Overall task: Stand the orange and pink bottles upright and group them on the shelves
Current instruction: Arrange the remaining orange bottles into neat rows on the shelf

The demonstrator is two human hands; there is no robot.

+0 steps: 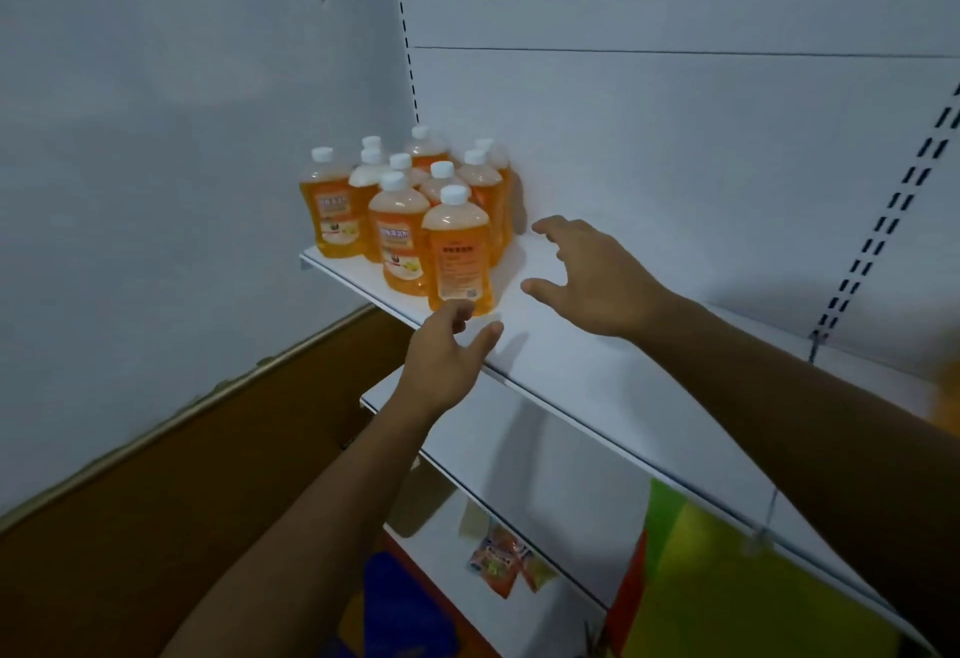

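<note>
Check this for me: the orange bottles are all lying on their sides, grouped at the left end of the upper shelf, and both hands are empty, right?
Not quite. The head view shows the orange bottles standing upright, white caps up, not lying down. The rest holds: they are grouped at the left end of the upper shelf, and the left hand and right hand hold nothing.

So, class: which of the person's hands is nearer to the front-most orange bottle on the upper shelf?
Left. The left hand sits just below the front-most orange bottle, fingertips about at its base. The right hand hovers open to the bottle's right, a clear gap away.
</note>
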